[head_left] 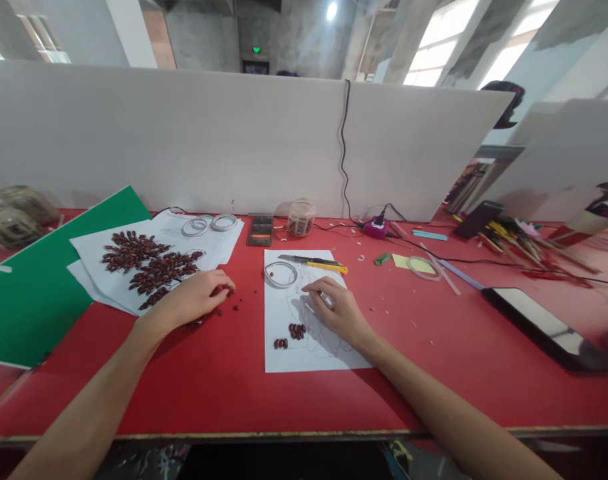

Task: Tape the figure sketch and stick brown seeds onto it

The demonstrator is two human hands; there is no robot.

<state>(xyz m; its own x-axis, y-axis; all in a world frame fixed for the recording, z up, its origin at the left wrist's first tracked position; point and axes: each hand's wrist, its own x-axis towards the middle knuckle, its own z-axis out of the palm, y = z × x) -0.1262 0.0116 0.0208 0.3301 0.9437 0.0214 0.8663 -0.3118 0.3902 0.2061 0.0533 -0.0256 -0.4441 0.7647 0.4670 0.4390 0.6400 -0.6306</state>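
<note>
My left hand (204,292) is over the red table, beside the sheet with a plant-like shape made of dark red beans (151,263). Its fingers curl towards the thumb; anything between the fingertips is too small to make out. A few loose beans (237,308) lie near it. My right hand (337,308) rests over a white sheet (284,363) with a pencil drawing, fingers bent and apart, nothing visible in them. Two small clusters of beans, a larger one (297,331) and a smaller one (281,344), lie on the drawing. A yellow utility knife (329,265) and a clear ring (281,274) lie at its top.
A glass jar (301,217), a dark boxy device (260,230) and a purple plug block (375,228) stand along the white partition (209,140). Rolls of tape (224,223) lie on papers at left, above a green board (44,300). A tablet (539,323) and several tools are at right.
</note>
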